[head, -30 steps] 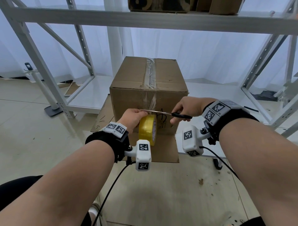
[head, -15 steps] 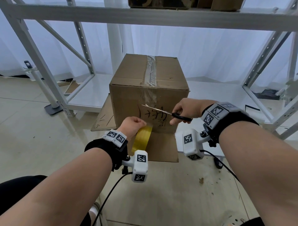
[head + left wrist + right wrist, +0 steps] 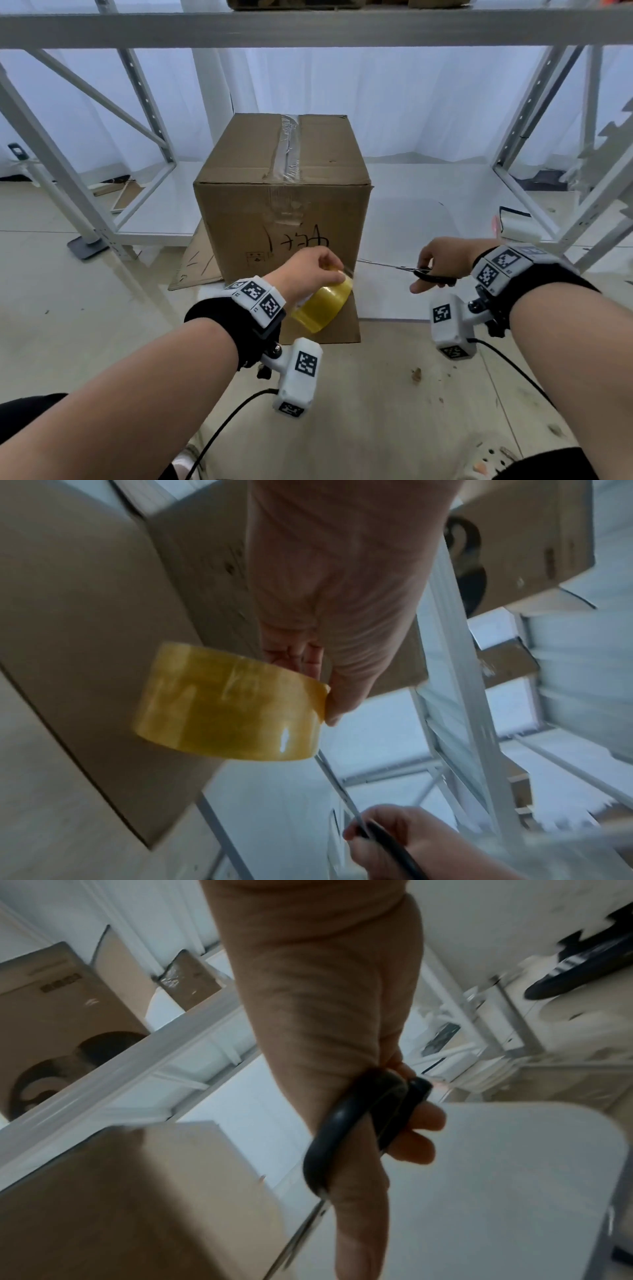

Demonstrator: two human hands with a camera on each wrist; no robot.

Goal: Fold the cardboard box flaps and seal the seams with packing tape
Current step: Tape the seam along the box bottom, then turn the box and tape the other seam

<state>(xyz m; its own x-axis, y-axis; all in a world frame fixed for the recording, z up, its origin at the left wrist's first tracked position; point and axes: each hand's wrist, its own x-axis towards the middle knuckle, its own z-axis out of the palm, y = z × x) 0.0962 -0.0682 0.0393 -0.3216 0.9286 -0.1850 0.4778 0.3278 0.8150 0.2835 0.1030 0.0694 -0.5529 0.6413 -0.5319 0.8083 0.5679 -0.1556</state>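
L hand (image 3: 305, 270) fingers grip glossy yellow tape roll (image 3: 323, 305); R hand (image 3: 442, 260) fingers clench black-handled scissors (image 3: 424, 272) by taped cardboard box (image 3: 284, 192).

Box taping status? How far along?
Done: box flaps closed, tape strip along the top seam and over the front edge. In hand: left hand holds the tape roll, right hand the scissors. Left: other seams, not visible here.

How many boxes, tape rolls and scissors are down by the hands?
Brown cardboard box taped along its top: 1
Yellow roll of packing tape, held by the left hand: 1
Black-handled scissors, held by the right hand: 1
Total: 3
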